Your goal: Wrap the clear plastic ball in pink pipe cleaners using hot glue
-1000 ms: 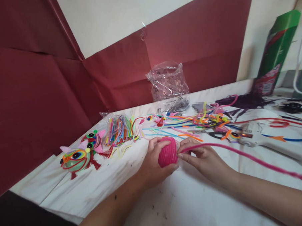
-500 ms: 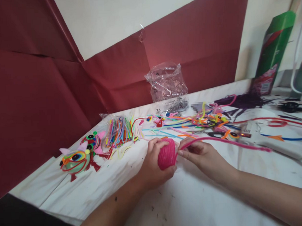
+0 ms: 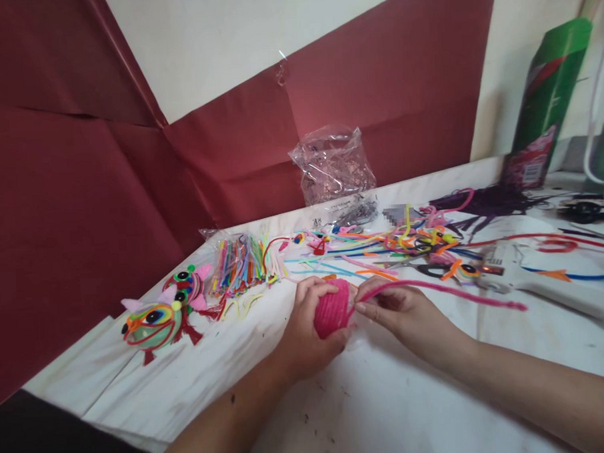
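The pink ball [image 3: 331,309], wound round with fuzzy pink pipe cleaner, sits low over the white-covered bench [image 3: 390,403], cupped in the left hand [image 3: 307,333] with thumb and fingers curled around it. Just to its right, the right hand [image 3: 400,315] pinches the pink pipe cleaner [image 3: 435,289] where it meets the ball; the free end trails off to the right above the bench. Behind the hands lies a scatter of coloured pipe cleaners [image 3: 373,247] and a clear bag of them [image 3: 238,262]. Two finished fish-like figures [image 3: 165,309] rest to the left. A crumpled plastic bag [image 3: 334,165] leans against the red backdrop [image 3: 80,196].
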Available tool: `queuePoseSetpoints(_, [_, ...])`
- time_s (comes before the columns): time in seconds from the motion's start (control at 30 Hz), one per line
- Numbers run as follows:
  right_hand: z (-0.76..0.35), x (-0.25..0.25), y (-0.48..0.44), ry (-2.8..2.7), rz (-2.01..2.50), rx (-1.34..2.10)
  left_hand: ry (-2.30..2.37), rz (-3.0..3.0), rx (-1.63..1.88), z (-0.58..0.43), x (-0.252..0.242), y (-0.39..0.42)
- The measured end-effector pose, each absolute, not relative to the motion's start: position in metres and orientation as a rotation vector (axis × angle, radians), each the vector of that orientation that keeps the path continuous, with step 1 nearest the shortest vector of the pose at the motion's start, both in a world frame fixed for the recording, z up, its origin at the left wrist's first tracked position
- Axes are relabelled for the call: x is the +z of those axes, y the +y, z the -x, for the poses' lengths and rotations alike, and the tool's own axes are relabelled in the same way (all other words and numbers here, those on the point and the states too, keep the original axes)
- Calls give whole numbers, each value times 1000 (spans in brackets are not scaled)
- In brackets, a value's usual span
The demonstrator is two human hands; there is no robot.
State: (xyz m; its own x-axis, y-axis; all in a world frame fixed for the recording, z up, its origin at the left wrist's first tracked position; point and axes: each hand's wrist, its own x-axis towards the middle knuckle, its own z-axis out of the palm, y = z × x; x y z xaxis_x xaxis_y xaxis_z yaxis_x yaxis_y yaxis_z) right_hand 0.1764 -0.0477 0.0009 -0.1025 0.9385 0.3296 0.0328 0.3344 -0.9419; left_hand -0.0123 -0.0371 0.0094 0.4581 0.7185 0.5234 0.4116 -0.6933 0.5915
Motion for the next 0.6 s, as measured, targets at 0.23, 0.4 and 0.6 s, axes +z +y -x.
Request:
queuePoseSetpoints(0.23, [-176,5,-52,-1475,990,984,1013,-2199,1129,8,11,-40])
queuePoseSetpoints(0.4, [-176,2,-50,-1480,1019,970,989,-2119,1106,7,11,-41])
queuePoseSetpoints(0.6, [-175,1,-50,-1518,968,924,1019,-1956,1099,8,9,-40])
